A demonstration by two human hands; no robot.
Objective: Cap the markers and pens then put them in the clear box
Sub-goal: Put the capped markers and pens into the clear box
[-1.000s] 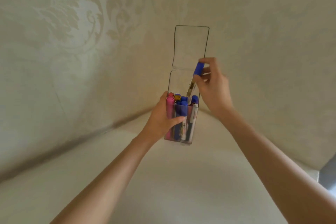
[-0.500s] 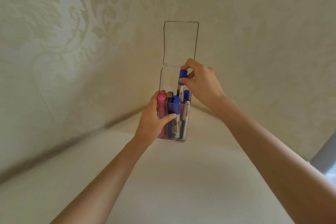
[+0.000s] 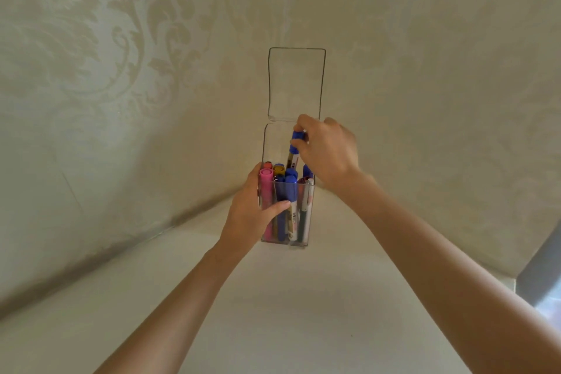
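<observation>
head: right grip (image 3: 324, 149) pinches upright blue-capped marker (image 3: 296, 143) in lid-open clear box (image 3: 276, 146); left grip (image 3: 252, 212) clasps box.

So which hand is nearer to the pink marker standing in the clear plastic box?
Left. The left hand grips the clear box right beside the pink marker; the right hand is higher, pinching a blue-capped marker.
</observation>
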